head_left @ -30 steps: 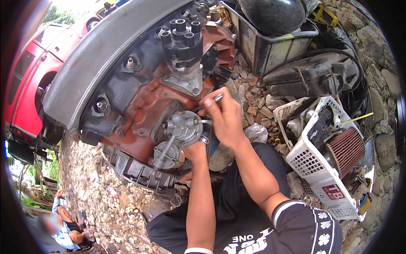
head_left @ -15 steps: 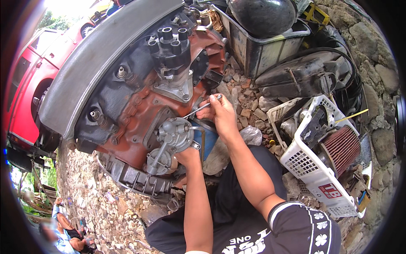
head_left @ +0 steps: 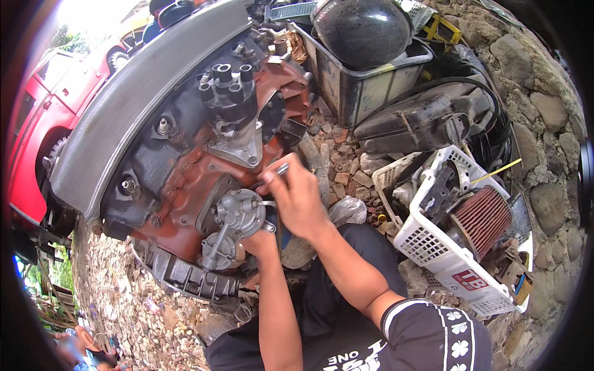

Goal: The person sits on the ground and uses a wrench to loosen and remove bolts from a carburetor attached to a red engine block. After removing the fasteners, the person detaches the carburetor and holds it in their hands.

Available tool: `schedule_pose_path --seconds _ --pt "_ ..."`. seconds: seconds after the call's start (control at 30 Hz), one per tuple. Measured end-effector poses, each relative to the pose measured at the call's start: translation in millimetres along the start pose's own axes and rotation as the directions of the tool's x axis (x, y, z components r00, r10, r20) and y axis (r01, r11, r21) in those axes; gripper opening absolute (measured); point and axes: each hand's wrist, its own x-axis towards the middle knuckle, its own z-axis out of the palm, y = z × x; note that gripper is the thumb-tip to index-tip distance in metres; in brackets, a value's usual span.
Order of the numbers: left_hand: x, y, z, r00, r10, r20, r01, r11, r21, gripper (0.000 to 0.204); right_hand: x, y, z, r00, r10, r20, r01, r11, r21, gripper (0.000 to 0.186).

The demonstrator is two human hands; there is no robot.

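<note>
A grey metal pump (head_left: 241, 213) sits against a flange on the red-brown and dark engine block (head_left: 185, 198). My left hand (head_left: 257, 244) reaches behind and under the pump, its fingers hidden. My right hand (head_left: 288, 195) is just right of and above the pump, closed on a slim metal tool (head_left: 283, 169), whose lower end is hidden behind the fingers. A black distributor cap (head_left: 229, 96) stands above on a silver bracket (head_left: 241, 148); spark plugs (head_left: 164, 127) show at the left.
A white crate (head_left: 421, 247) of parts and a ribbed red filter (head_left: 479, 219) lie at right, below a dark tank (head_left: 408, 123) and a bin (head_left: 337, 80). A stone wall (head_left: 550, 204) runs at far right. Rubble surrounds me; a red vehicle (head_left: 43, 142) and another person (head_left: 77, 349) are at left.
The view has shifted, moving the engine leftward in the picture. My right hand has turned over the tool, hiding more of it than half a second ago; my left hand stays behind the pump.
</note>
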Motion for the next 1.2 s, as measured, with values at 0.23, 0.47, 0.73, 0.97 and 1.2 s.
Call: schedule_pose_path --seconds 0.23,0.47,0.73,0.97,1.2 --pt "2.3 -10.9 7.1 1.000 -0.019 -0.018 0.018 0.996 -0.085 0.040 4.6 18.7 -10.1 0.988 -0.124 0.089 0.107 0.980 0.170 0.019" --pt "0.3 -6.7 15.6 1.000 0.003 -0.030 -0.007 0.990 -0.141 0.023 11.3 70.7 -10.5 0.875 0.480 0.063 -0.388 0.618 0.684 0.022" --pt "1.1 -10.7 10.1 0.998 0.043 -0.054 -0.047 0.996 -0.081 0.025 5.1 38.3 4.8 0.914 0.399 -0.073 -0.315 0.812 0.491 0.020" --pt "-3.6 -20.8 7.9 0.986 -0.098 0.134 0.105 0.994 -0.043 0.063 5.8 15.2 -8.4 0.961 -0.239 0.137 0.231 0.970 0.073 0.019" --pt "-2.7 -18.2 16.3 0.999 0.030 -0.014 -0.031 0.997 -0.071 0.021 13.1 64.7 -12.5 0.948 0.318 0.021 -0.264 0.746 0.612 0.022"
